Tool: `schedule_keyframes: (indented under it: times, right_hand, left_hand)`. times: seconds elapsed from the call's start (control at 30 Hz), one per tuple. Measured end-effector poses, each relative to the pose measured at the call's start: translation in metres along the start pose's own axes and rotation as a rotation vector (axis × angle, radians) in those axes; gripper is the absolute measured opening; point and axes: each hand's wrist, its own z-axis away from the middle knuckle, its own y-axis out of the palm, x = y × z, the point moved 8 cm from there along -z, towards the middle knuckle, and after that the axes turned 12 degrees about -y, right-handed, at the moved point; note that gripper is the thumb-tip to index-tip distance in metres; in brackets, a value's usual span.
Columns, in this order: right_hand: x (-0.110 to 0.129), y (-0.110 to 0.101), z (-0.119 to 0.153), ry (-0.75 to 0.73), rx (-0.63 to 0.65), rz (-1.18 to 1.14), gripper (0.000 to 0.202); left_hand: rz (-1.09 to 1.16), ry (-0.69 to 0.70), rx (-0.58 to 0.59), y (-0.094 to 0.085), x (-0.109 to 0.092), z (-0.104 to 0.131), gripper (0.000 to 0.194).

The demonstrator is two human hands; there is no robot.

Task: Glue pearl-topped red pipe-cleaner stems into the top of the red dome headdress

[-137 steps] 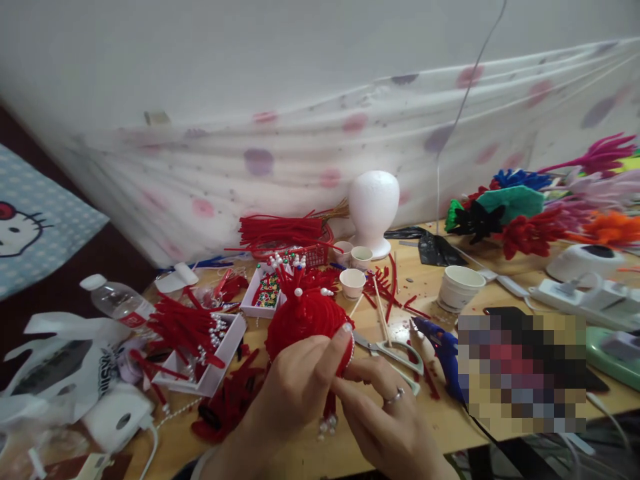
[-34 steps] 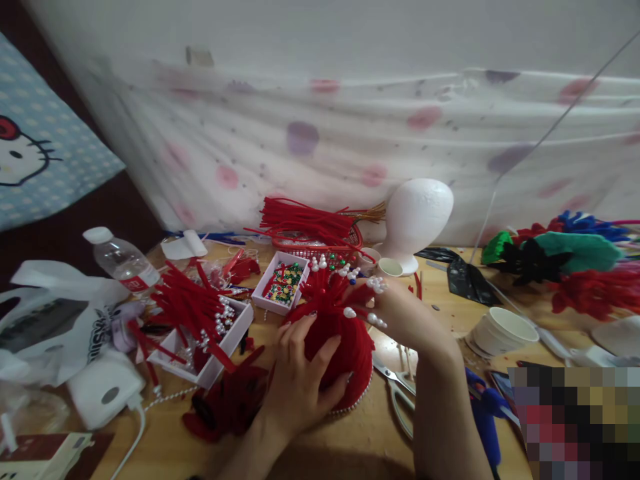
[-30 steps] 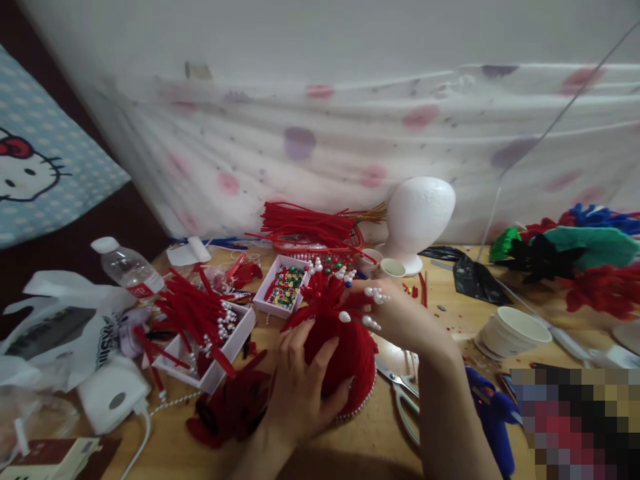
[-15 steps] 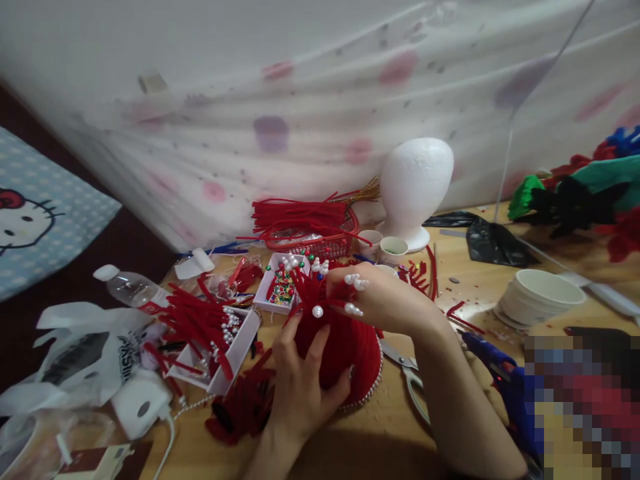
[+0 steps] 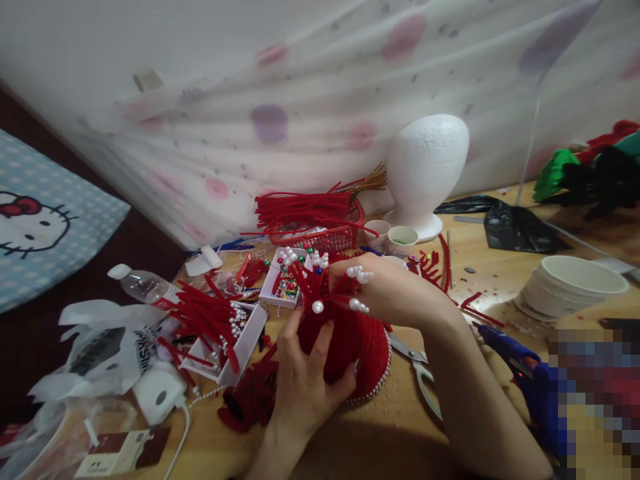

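Observation:
A red dome-shaped hat (image 5: 360,357) with a fuzzy, ribbed surface and a white pearl trim along its lower edge stands on the table in front of me. From its top rises a tuft of red pipe cleaners (image 5: 313,288) tipped with white pearl beads (image 5: 358,273). My left hand (image 5: 305,373) grips the near left side of the hat, its fingers and thumb spread over the surface. Bent over the top from the right, my right hand (image 5: 387,287) reaches behind the tuft. Its fingertips are hidden there, so what they touch does not show.
Boxes of red pipe cleaners with pearls (image 5: 253,340) and of colored beads (image 5: 265,290) stand left. Behind are a red basket (image 5: 335,238) and white foam head (image 5: 427,160). Scissors (image 5: 420,373), a blue glue gun (image 5: 520,373) and paper cups (image 5: 565,293) lie right.
The view has shifted slightly, so most of the table's things sit further right in the picture. Both hands stay at the hat in nearly the same pose.

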Motion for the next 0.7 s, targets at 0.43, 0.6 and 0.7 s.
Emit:
schedule_keyframes:
  times: [0.43, 0.6, 0.7]
  right_hand:
    - [-0.011, 0.002, 0.002, 0.069, 0.022, -0.015, 0.013]
    - [-0.018, 0.003, 0.004, 0.115, 0.026, -0.010, 0.014]
    - [-0.018, 0.004, 0.004, 0.100, 0.043, -0.019, 0.014]
  left_hand:
    - [-0.012, -0.001, 0.001, -0.002, -0.001, -0.003, 0.057]
    - [0.054, -0.018, -0.035, -0.005, -0.001, -0.003, 0.060]
    - [0.016, -0.018, 0.005, -0.002, -0.001, -0.002, 0.061]
